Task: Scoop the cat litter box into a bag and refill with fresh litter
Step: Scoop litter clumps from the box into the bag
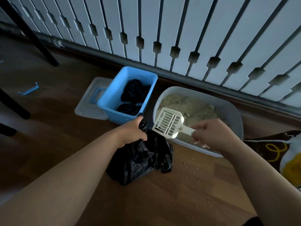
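Head view showed both bare forearms reaching forward over a wooden floor [187, 198]. The left hand [132, 132] had its fingers curled round the gathered top edge of a black bag [140, 162], which hung below that hand and sat crumpled on the floor. The right hand [210, 136] pinched the handle of a cream slotted scoop [167, 123] between thumb and fingertips, its other fingers bent. The head of the scoop pointed toward the left hand, tilted, and lay between the two hands, just beside the top of the bag and over the near corner of the litter box [234, 115]. Whether anything lay in the scoop could not be told.

The grey litter box stood on the floor just beyond the right hand, holding sandy litter [187, 105] with a few lumps in it. Loose grains [192, 170] were scattered on the floor below the right hand, beside the bag. Beyond the left hand stood a blue bin [110, 98] with dark bags [133, 92] inside, touching a clear lid [91, 101] on its far side from the litter box. A patterned sack [276, 152] lay just outside the right forearm. Well away past the left hand lay a blue clip [29, 89]. A white slatted panel [162, 30] ran behind everything.
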`<state>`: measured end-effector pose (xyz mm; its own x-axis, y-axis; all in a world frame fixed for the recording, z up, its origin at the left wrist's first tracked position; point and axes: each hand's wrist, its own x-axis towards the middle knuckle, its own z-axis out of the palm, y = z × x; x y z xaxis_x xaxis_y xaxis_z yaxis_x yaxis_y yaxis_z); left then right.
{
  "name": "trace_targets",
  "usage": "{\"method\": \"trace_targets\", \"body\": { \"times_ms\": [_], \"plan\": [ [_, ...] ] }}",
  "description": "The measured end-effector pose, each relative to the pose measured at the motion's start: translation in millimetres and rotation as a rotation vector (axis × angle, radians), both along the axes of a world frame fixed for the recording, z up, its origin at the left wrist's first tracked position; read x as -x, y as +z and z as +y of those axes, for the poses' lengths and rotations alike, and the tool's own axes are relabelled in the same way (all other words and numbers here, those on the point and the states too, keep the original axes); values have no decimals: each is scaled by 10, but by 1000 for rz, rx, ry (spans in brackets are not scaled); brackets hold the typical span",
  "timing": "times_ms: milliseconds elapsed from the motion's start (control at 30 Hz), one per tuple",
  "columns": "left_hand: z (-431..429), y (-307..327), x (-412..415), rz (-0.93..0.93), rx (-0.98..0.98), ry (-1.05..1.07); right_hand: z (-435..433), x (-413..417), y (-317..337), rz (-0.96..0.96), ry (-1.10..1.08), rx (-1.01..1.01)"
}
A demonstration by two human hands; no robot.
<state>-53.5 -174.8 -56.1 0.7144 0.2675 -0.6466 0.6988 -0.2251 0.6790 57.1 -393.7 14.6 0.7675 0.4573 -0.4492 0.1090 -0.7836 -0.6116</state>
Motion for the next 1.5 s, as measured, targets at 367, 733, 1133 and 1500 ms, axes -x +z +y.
{"method": "trace_targets", "body": {
  "times_ms": [367, 733, 1133, 1500],
  "plan": [
    [-139, -224, -462, 38, -103, 11, -204, -488, -838, 138, -461, -2],
    [-120, -387, -687, 91, -103, 54, 242, -973, -1458, 184, -626, -127],
    [-222, -513, -816, 127, -118, 23, 286, -939, -1590, 140, -586, -193],
    [-320, -329, -924, 96, -181, -14, -287, -620, -1300, 288, -780, -246]
  ]
}}
